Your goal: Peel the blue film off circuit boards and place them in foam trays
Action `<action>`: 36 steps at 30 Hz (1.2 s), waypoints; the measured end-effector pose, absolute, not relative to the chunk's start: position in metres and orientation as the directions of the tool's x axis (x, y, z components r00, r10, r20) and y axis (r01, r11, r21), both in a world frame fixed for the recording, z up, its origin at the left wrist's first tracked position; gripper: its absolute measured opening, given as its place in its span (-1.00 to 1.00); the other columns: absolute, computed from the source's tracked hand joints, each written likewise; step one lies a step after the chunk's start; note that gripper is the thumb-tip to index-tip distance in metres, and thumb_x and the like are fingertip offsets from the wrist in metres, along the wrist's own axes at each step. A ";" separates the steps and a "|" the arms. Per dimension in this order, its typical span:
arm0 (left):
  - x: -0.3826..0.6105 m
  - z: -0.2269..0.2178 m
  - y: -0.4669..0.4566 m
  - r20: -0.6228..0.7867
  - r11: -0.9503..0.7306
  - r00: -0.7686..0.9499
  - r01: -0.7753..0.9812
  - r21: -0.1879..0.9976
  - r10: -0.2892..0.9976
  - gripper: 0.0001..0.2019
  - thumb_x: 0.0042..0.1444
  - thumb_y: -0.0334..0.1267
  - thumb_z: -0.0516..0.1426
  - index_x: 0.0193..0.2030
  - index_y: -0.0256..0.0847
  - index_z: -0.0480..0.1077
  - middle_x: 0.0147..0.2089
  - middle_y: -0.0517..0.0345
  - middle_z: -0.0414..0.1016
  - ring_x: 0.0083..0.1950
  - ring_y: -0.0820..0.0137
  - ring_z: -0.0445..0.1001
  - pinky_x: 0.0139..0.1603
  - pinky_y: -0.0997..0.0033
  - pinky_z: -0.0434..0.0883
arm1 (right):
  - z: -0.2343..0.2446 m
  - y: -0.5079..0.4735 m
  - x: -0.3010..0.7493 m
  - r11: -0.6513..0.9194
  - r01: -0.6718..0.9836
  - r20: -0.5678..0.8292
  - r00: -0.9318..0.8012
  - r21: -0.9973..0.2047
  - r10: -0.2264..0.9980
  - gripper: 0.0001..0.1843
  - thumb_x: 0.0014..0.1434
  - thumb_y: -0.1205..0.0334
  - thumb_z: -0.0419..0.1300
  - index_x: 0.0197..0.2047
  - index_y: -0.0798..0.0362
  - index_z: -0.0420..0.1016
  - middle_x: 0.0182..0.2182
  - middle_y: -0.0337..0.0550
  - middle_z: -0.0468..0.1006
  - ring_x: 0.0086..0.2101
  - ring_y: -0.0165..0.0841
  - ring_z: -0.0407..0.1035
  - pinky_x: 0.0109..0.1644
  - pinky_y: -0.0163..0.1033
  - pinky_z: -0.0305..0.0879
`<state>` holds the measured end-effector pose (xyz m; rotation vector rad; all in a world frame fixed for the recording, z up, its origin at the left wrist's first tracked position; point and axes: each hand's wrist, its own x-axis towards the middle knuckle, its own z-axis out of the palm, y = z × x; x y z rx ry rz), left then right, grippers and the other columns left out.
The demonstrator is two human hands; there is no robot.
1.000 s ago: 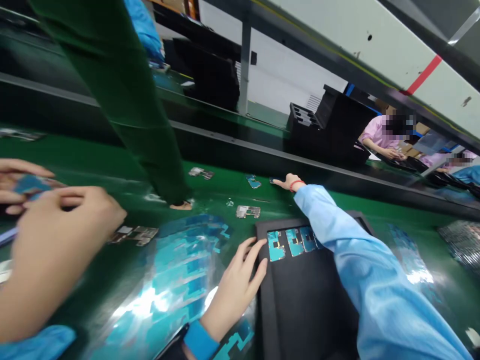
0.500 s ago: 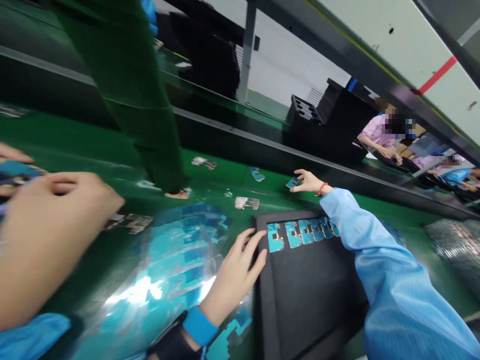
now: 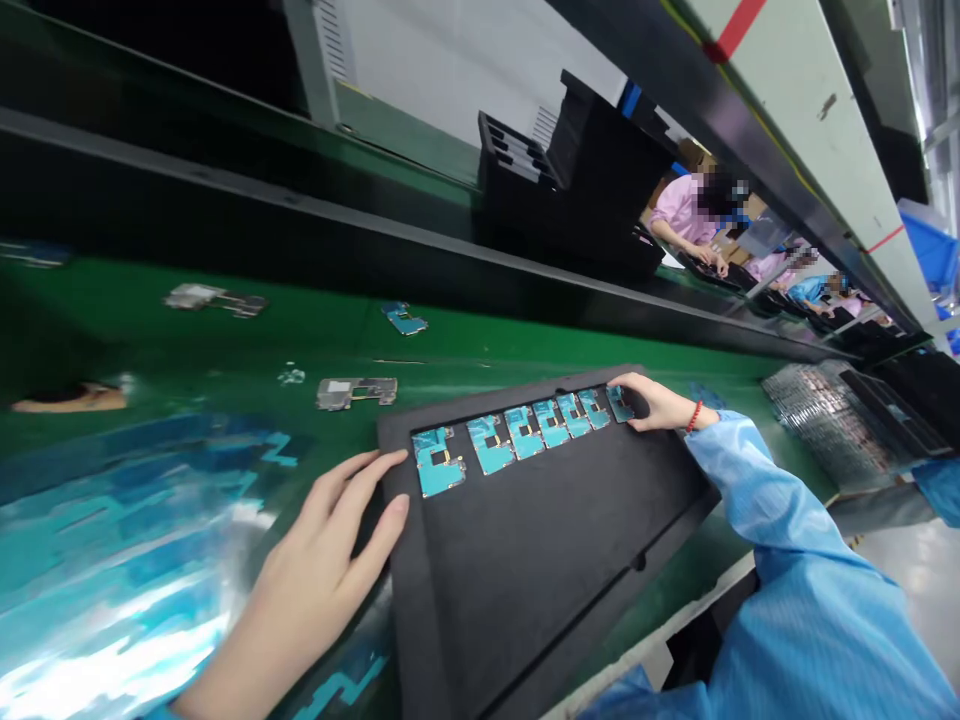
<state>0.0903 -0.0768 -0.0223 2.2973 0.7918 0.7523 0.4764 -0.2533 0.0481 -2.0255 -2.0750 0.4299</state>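
A black foam tray point(image 3: 540, 540) lies before me, tilted in view, with several blue-filmed circuit boards point(image 3: 492, 447) in a row along its far edge. My right hand point(image 3: 660, 400) pinches another circuit board point(image 3: 619, 404) at the right end of that row, within the tray. The board's right side is hidden by my fingers. My left hand point(image 3: 322, 550), fingers spread, rests its fingertips on the tray's left rim beside the first board. It holds nothing.
Beyond the tray lie a bare metallic board point(image 3: 356, 392), a blue-filmed board point(image 3: 405, 319) and another board point(image 3: 216, 299). Shiny blue film sheets point(image 3: 112, 540) cover the left. A wrapped stack point(image 3: 817, 410) stands at right. A dark rail point(image 3: 450, 270) runs behind; co-workers sit beyond.
My right hand has brought the circuit board from the green surface behind the tray to the row's right end. My view has swung right; a nearby person's hands at left are out of sight.
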 end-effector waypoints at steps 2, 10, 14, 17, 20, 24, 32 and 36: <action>0.086 -0.021 -0.071 0.293 -0.643 0.667 0.365 0.673 0.685 -0.55 0.21 0.05 -0.11 0.13 -0.06 0.30 0.07 0.01 0.37 0.09 0.10 0.43 0.04 0.11 0.46 | 0.048 -0.254 0.476 0.036 0.936 -0.024 -0.047 -0.351 0.999 -0.24 -0.02 0.33 0.25 0.26 0.06 0.14 0.14 0.05 0.29 0.15 -0.12 0.19 0.25 0.03 0.15; 0.076 -0.022 -0.063 0.120 -0.527 0.693 0.413 0.743 0.711 -0.48 0.22 0.13 -0.18 0.16 -0.10 0.23 0.21 -0.05 0.24 0.21 -0.02 0.32 0.08 -0.12 0.42 | 0.034 -0.265 0.465 -0.069 0.938 0.038 0.087 -0.341 0.995 -0.53 0.08 0.33 0.17 0.10 0.08 0.36 -0.02 0.02 0.46 -0.06 -0.20 0.41 0.08 -0.04 0.37; 0.076 -0.027 -0.064 0.139 -0.537 0.688 0.407 0.739 0.713 -0.49 0.22 0.13 -0.16 0.16 -0.09 0.22 0.21 -0.03 0.23 0.22 0.00 0.31 0.14 -0.09 0.38 | 0.035 -0.263 0.459 -0.036 0.938 0.061 0.061 -0.344 0.996 -0.54 0.08 0.31 0.18 0.09 0.07 0.38 0.02 0.03 0.45 0.02 -0.17 0.37 0.13 -0.02 0.34; 0.075 -0.030 -0.065 0.194 -0.570 0.690 0.369 0.734 0.697 -0.52 0.25 0.07 -0.15 0.17 -0.10 0.23 0.21 -0.04 0.24 0.23 0.07 0.31 0.18 0.02 0.36 | 0.053 -0.262 0.451 -0.037 0.961 0.047 0.051 -0.275 0.998 -0.54 0.11 0.28 0.17 0.11 0.07 0.37 0.03 0.08 0.44 0.03 -0.12 0.37 0.12 0.04 0.34; 0.074 -0.030 -0.067 0.212 -0.583 0.694 0.354 0.731 0.688 -0.56 0.28 0.00 -0.14 0.18 -0.12 0.24 0.21 -0.05 0.24 0.22 0.14 0.33 0.16 0.13 0.38 | 0.075 -0.236 0.440 -0.014 0.974 0.059 0.028 -0.224 0.998 -0.62 0.17 0.28 0.15 0.08 0.00 0.42 -0.02 -0.01 0.48 -0.03 -0.12 0.41 0.07 0.02 0.38; 0.074 -0.028 -0.068 0.231 -0.593 0.691 0.344 0.728 0.685 -0.60 0.30 -0.07 -0.10 0.20 -0.12 0.23 0.22 -0.06 0.25 0.21 0.19 0.34 0.19 0.16 0.36 | 0.071 -0.133 0.411 0.036 0.974 0.144 -0.004 -0.222 0.990 -0.75 0.24 0.26 0.12 -0.02 0.03 0.48 -0.07 -0.06 0.52 -0.07 -0.18 0.43 0.09 -0.04 0.35; 0.071 -0.024 -0.069 0.216 -0.577 0.709 0.318 0.752 0.671 -0.62 0.32 -0.11 -0.11 0.20 -0.10 0.23 0.23 -0.05 0.22 0.21 0.23 0.34 0.21 0.18 0.36 | 0.016 0.065 0.374 0.045 0.986 -0.121 -0.065 -0.162 0.991 -0.10 -0.17 0.37 0.46 0.24 -0.03 0.25 0.16 -0.05 0.34 0.16 -0.07 0.21 0.20 0.02 0.18; 0.071 -0.025 -0.070 0.197 -0.565 0.712 0.326 0.758 0.674 -0.61 0.32 -0.12 -0.13 0.22 -0.10 0.22 0.25 -0.06 0.19 0.22 0.19 0.33 0.18 0.13 0.38 | 0.013 0.075 0.389 0.023 0.990 -0.181 -0.049 -0.140 0.982 -0.09 -0.19 0.25 0.49 0.23 -0.04 0.25 0.04 -0.11 0.45 0.05 -0.10 0.33 0.13 -0.06 0.22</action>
